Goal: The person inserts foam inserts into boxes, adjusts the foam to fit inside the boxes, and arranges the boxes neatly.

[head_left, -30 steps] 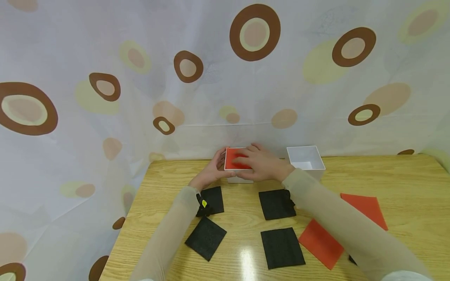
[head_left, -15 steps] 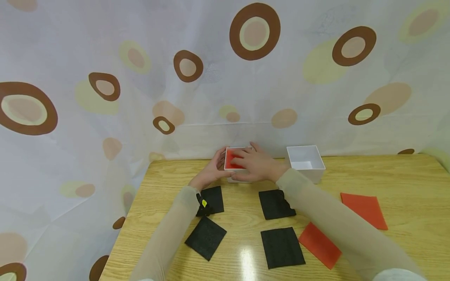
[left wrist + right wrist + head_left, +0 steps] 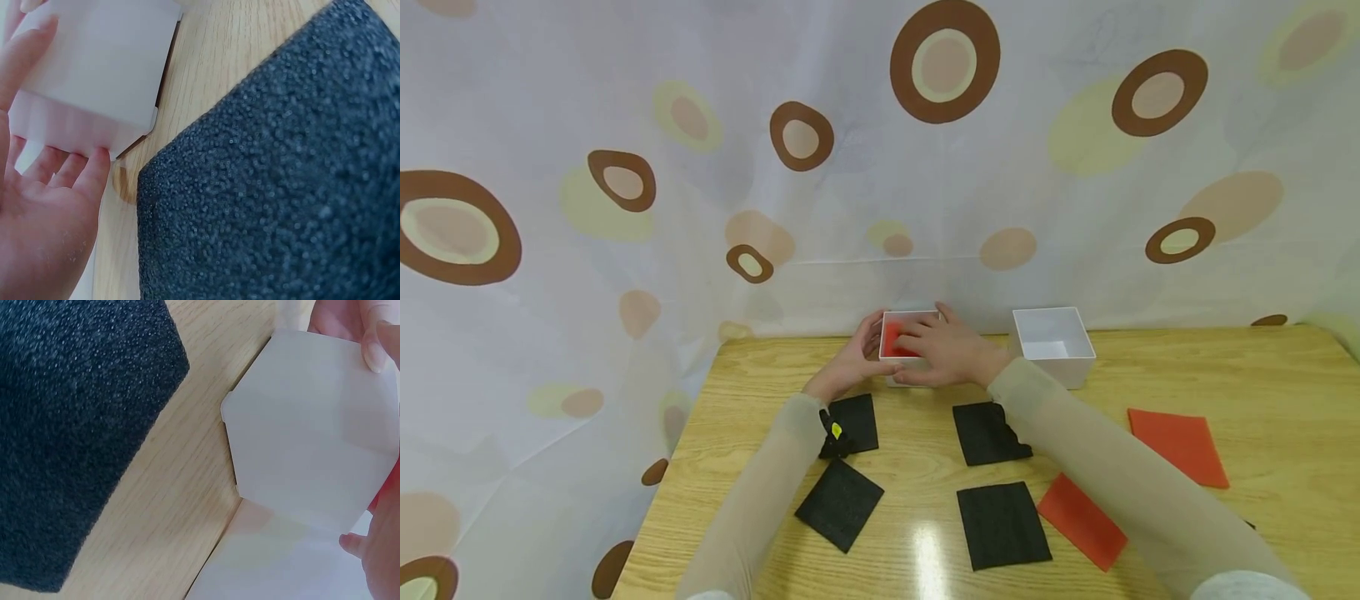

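At the back of the table stands a white box [image 3: 912,383] with a red foam sheet [image 3: 891,340] inside it, below the rim. My left hand [image 3: 852,367] grips the box from its left side; in the left wrist view the thumb lies along one wall and the fingertips touch another wall [image 3: 69,125]. My right hand [image 3: 951,350] reaches over the box from the right, its fingers extended down into it and pressing on the red sheet. Part of the sheet is hidden under these fingers.
A second white box [image 3: 1056,371] stands to the right, with nothing seen inside. Several black foam squares [image 3: 1004,527] and red foam squares [image 3: 1180,446] lie on the wooden table [image 3: 1285,375]. A patterned curtain [image 3: 850,217] hangs behind.
The red sheet sits lower inside the box than before. My right hand has shifted slightly left and reaches deeper in. The left hand keeps its place on the box.
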`<move>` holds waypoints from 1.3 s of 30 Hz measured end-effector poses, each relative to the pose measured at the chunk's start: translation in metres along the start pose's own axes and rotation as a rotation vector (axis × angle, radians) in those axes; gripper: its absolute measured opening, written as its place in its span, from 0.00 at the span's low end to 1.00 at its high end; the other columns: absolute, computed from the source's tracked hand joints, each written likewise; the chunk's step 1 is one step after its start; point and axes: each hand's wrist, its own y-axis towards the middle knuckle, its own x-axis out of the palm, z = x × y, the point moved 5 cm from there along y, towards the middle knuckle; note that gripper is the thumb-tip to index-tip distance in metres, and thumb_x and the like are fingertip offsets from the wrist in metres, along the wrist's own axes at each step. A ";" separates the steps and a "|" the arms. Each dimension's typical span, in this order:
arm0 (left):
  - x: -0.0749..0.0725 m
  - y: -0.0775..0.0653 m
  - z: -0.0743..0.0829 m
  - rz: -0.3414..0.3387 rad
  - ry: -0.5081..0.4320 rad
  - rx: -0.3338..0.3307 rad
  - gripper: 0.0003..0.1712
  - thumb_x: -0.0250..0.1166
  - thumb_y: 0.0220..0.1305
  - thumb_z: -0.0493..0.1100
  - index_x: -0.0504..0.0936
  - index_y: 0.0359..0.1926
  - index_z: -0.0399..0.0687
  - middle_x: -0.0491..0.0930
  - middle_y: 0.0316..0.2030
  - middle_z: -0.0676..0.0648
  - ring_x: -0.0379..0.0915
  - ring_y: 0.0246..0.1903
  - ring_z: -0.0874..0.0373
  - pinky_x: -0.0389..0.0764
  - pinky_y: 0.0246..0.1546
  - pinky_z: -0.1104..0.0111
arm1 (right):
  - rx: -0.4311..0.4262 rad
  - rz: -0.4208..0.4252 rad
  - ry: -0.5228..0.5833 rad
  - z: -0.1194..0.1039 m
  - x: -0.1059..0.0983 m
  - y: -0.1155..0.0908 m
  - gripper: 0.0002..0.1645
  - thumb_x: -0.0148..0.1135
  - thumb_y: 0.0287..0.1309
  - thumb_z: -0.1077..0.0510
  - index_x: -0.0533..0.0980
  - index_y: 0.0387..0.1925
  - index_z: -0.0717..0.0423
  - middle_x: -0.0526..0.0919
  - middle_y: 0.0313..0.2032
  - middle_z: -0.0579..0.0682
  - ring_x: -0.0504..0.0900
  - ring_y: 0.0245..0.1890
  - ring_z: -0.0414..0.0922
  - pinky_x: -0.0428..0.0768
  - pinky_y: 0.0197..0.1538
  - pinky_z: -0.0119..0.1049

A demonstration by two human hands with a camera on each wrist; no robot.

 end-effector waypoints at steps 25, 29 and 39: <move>0.003 0.001 -0.003 0.008 -0.023 0.003 0.59 0.70 0.67 0.32 0.41 0.84 0.59 0.47 0.82 0.48 0.43 0.81 0.52 0.54 0.79 0.56 | -0.051 -0.003 -0.038 -0.005 -0.011 -0.019 0.35 0.56 0.71 0.31 0.78 0.67 0.49 0.77 0.67 0.53 0.68 0.71 0.59 0.53 0.75 0.71; 0.002 0.001 -0.003 0.009 -0.015 0.009 0.59 0.70 0.67 0.33 0.41 0.84 0.59 0.46 0.82 0.49 0.44 0.81 0.51 0.54 0.79 0.55 | -0.079 0.059 -0.022 -0.006 -0.017 -0.029 0.35 0.60 0.70 0.34 0.78 0.66 0.53 0.78 0.65 0.55 0.70 0.70 0.59 0.55 0.75 0.69; 0.001 0.001 -0.001 0.005 -0.030 0.006 0.60 0.70 0.66 0.31 0.40 0.84 0.59 0.46 0.82 0.49 0.43 0.81 0.51 0.55 0.78 0.54 | -0.138 0.181 0.024 -0.002 -0.031 -0.057 0.30 0.67 0.67 0.42 0.78 0.64 0.53 0.80 0.62 0.56 0.75 0.64 0.57 0.64 0.74 0.62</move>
